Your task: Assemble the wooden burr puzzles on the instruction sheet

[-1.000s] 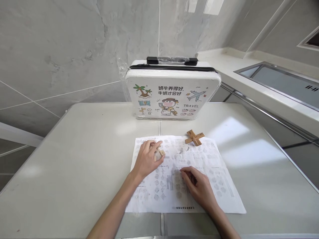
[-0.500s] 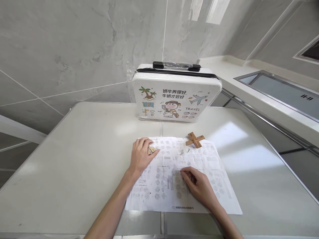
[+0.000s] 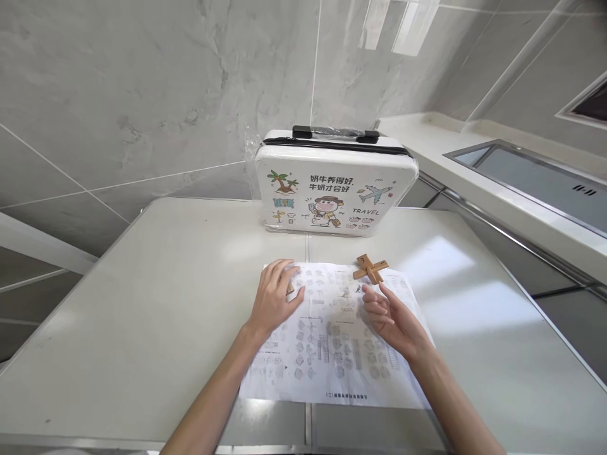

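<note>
My left hand [image 3: 276, 296] rests on the left part of a printed paper sheet [image 3: 327, 379]. Its thumb and fingers are apart, curved over a small wooden piece [image 3: 289, 288] that is mostly hidden beneath them. Over the sheet's right side is my right hand [image 3: 391, 319], one finger stretched out and the others loosely curled, with nothing visible in it. Just beyond its fingertips a cross-shaped wooden puzzle of interlocked sticks [image 3: 370, 268], with dark notches, lies at the sheet's far edge. A small gap seems to separate the fingertips from the puzzle.
The sheet lies on a pale table [image 3: 142, 328] with a seam down its middle. Behind it stands a white suitcase [image 3: 336, 189] with cartoon prints and a black handle, partly wrapped in clear plastic. A counter [image 3: 474, 145] runs along the right; a grey tiled wall is behind.
My right hand has moved from the sheet's middle up and right toward the wooden puzzle, its fingers opening out. My left hand's fingers have loosened over the small wooden piece.
</note>
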{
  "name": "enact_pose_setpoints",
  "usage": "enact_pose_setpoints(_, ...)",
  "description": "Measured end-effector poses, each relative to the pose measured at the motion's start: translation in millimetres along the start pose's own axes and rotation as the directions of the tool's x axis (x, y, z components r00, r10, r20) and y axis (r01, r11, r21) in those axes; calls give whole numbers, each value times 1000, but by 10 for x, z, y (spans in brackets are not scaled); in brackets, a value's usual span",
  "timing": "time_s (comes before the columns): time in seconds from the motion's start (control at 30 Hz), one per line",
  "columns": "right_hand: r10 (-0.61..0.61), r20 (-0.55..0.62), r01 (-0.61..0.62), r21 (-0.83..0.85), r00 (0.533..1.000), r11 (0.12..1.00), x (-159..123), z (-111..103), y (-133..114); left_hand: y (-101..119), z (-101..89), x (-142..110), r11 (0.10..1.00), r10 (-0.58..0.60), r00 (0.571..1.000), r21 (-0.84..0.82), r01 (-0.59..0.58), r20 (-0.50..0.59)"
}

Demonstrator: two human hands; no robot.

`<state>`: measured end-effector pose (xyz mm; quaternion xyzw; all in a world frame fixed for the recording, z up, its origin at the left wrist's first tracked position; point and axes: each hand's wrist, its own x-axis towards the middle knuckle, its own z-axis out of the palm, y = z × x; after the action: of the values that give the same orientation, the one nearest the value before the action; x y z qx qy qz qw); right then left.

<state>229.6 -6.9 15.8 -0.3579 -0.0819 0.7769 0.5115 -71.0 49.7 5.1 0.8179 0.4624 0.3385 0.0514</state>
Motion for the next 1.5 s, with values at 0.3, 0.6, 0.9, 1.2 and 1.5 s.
enact_pose_setpoints(0.3,48,108,-62,139,993,988,186,115,-168,183,-44,49,975,206,975,-99,-197,88)
enact_pose_setpoints(0.6,48,180,-64,86,982,994,345,25,-241,655,69,65,885,57,963,-460,75,265)
enact_pose_setpoints(0.9,10,163,-20,59,987,998,404,-164,-116,952,438,265,338,-163,859,-790,511,486)
enact_pose_setpoints(1.2,13,171,-14,2,985,1000,399,-163,-97,856,548,229,103,-222,844,-849,519,489)
enact_pose_setpoints(1.5,14,299,26,-127,954,992,395,-167,-72,827,548,223,-51,-263,802,-838,544,537)
